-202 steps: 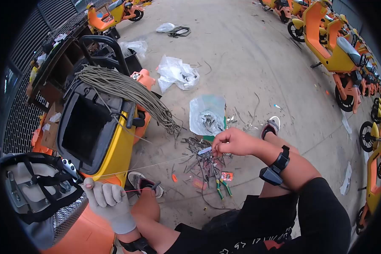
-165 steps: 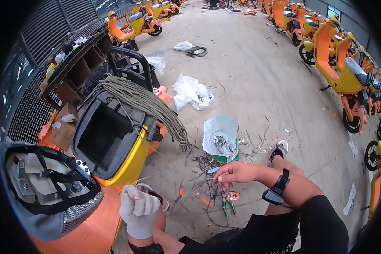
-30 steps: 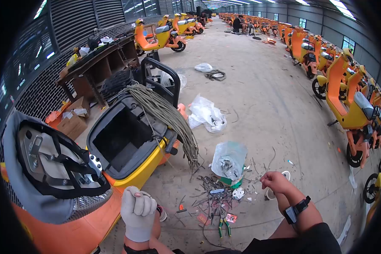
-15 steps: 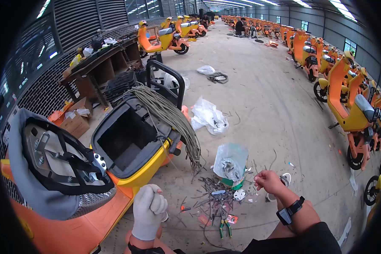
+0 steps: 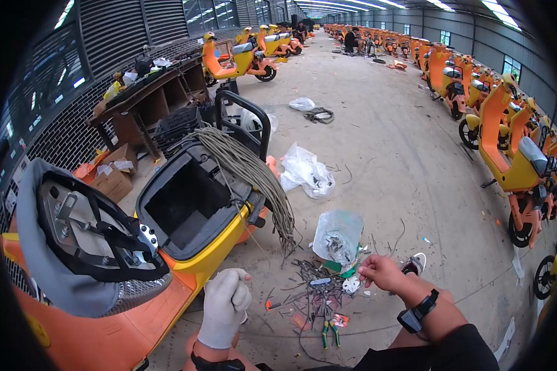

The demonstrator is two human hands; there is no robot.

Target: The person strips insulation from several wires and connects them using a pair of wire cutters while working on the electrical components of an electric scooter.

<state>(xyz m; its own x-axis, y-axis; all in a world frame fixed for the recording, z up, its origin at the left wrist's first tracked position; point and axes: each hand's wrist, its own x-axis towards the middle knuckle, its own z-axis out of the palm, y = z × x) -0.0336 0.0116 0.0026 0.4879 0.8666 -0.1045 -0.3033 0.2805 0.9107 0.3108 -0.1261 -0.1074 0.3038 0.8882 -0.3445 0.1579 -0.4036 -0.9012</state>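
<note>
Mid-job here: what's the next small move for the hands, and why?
I'd probably reach the gloved left hand toward the drooping end of the grey-green cord bundle: the bundle hangs off the edge of the yellow scooter ahead of that hand, apparently within reach, and I can't make out a cord in it or in the bare right hand.

Left hand (image 5: 224, 307) gloved, curled; right hand (image 5: 380, 273) bare; green-handled pliers (image 5: 335, 334) on floor (image 5: 408, 167).

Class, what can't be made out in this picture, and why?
Head view:
Inside of the grey-gloved left hand: hidden by its curled fingers.
Anything the bare right hand pinches: too small.
Depths of the open black plastic compartment: shadowed.
Hands of the distant, dark-clothed person: too small.
</note>
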